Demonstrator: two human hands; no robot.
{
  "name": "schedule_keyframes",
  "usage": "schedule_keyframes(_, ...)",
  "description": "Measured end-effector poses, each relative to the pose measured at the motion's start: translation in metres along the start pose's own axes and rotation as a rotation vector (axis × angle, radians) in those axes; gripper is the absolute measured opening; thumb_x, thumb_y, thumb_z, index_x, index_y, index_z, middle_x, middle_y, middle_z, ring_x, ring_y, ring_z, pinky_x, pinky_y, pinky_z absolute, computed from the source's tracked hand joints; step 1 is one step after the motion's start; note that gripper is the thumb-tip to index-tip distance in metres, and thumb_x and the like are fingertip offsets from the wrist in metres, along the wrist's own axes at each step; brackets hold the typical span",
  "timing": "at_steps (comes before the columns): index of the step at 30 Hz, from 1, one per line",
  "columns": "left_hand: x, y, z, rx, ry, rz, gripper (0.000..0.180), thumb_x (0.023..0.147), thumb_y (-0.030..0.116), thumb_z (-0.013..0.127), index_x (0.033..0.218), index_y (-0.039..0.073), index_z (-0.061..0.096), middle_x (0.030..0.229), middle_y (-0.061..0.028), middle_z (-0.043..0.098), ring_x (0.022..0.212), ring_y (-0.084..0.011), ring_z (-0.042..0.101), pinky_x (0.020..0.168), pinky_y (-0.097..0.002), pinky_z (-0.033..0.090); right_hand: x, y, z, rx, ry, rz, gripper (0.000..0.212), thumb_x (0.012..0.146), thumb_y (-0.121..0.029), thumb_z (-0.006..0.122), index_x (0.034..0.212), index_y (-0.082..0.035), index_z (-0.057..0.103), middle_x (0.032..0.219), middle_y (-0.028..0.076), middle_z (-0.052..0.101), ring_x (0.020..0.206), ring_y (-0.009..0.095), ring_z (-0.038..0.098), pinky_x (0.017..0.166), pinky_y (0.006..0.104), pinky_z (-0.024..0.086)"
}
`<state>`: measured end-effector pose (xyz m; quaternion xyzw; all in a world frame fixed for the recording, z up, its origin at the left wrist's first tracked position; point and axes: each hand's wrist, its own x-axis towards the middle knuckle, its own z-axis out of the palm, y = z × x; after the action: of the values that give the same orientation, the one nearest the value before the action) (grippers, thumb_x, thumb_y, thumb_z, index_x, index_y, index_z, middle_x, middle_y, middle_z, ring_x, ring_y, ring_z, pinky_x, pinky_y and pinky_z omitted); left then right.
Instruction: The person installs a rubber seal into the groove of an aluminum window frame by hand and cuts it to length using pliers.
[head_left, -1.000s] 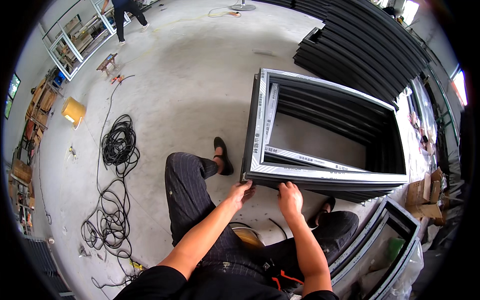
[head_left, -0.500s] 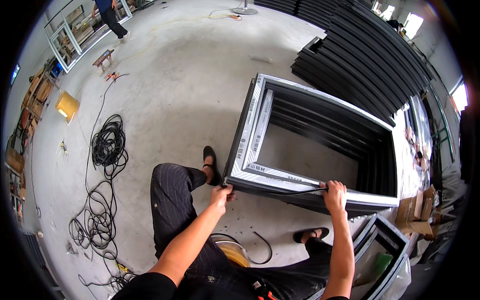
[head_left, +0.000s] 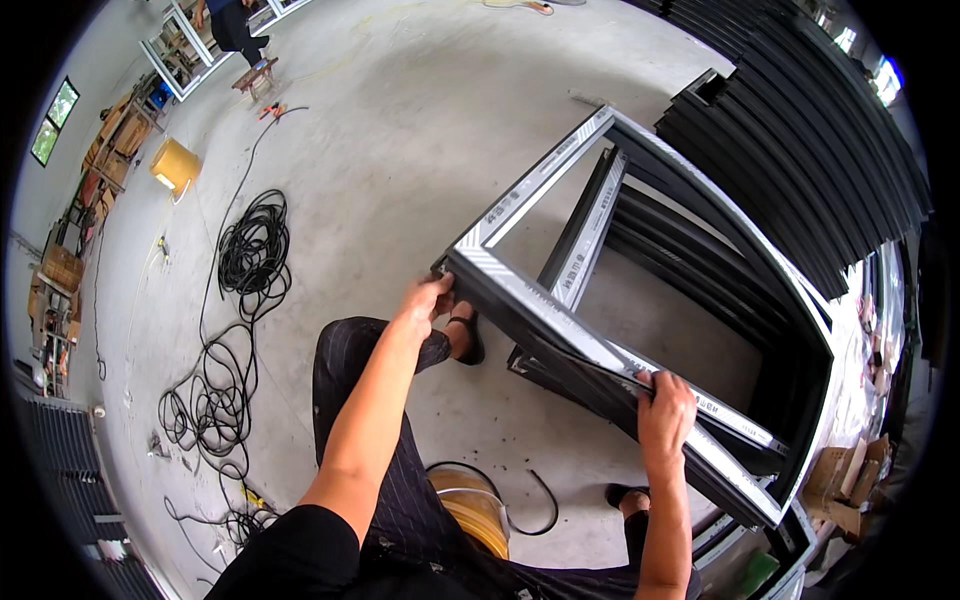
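A black rectangular window frame [head_left: 535, 185], with silvery printed film on its face, is tilted and turned over a stack of similar frames [head_left: 590, 240]. My left hand [head_left: 425, 305] grips its near left corner, fingers wrapped round the edge. Farther right, my right hand [head_left: 667, 420] is closed over the near rail. A thin black strip [head_left: 590, 362] runs along that rail's outer side up to the right hand; whether the fingers pinch it too, I cannot tell. Between my legs stands a yellow bucket [head_left: 465, 510], with a curved black strip [head_left: 545, 490] beside it.
Long black profiles [head_left: 800, 150] are piled at the far right. A cardboard box [head_left: 840, 490] and another frame [head_left: 795, 540] lie at the lower right. Leftward are coiled black cable [head_left: 255, 240] and a yellow bucket [head_left: 175, 167]. A person [head_left: 232, 25] stands near a small stool [head_left: 255, 75].
The top frame has swung out of line with the stack, its near left corner lifted by my left hand. My right hand has moved slightly nearer. The whole view has shifted.
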<state>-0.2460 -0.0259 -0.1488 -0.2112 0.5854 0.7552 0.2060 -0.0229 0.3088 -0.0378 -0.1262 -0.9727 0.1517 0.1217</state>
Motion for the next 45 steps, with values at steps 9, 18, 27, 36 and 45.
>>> schedule_keyframes(9,0.088,0.001,0.002,-0.121,-0.066,-0.122,0.022,0.087,0.029,0.071,0.087,0.010,0.061,0.072,-0.0011,0.058,0.065,-0.0144,0.056,0.059,-0.0291,0.048,0.038,-0.014,0.028,-0.042,0.012,-0.060,0.024,0.081,-0.020,0.069,0.072,-0.002,0.057,0.070,0.016,0.059,0.069,0.036,0.057,0.068,0.0454,0.045)
schedule_keyframes(18,0.058,-0.009,0.018,0.035,-0.059,-0.053,0.025,0.087,0.033,0.070,0.090,0.010,0.061,0.079,-0.0004,0.061,0.072,-0.0139,0.059,0.061,-0.0289,0.049,-0.019,-0.022,-0.026,-0.017,-0.100,-0.141,0.032,0.077,-0.008,0.069,0.108,-0.005,0.063,0.084,0.016,0.062,0.081,0.036,0.059,0.076,0.0447,0.047)
schedule_keyframes(27,0.036,-0.020,0.045,0.103,-0.054,-0.111,0.027,0.088,0.029,0.070,0.094,0.005,0.061,0.075,-0.0038,0.064,0.062,-0.0159,0.061,0.052,-0.0300,0.047,-0.057,-0.004,0.009,1.146,-0.199,0.430,0.039,0.102,-0.023,0.047,0.131,0.002,0.051,0.083,0.007,0.065,0.059,0.006,0.050,0.052,0.0216,0.042)
schedule_keyframes(36,0.017,-0.019,0.053,0.176,-0.058,-0.117,0.024,0.087,0.030,0.070,0.087,0.009,0.059,0.068,0.0005,0.057,0.057,-0.0116,0.053,0.047,-0.0276,0.039,-0.030,-0.017,0.014,1.038,0.004,0.365,0.022,0.094,-0.009,0.057,0.113,0.000,0.061,0.084,0.007,0.064,0.060,0.007,0.052,0.053,0.0206,0.040)
schedule_keyframes(45,-0.032,-0.069,0.100,0.326,-0.047,-0.181,0.040,0.080,0.037,0.078,0.077,0.010,0.049,0.059,0.0018,0.048,0.047,-0.0097,0.045,0.037,-0.0258,0.033,-0.028,-0.013,-0.004,0.238,0.103,-0.040,0.015,0.079,-0.005,0.067,0.094,-0.004,0.069,0.083,0.013,0.061,0.075,0.031,0.061,0.066,0.0389,0.048)
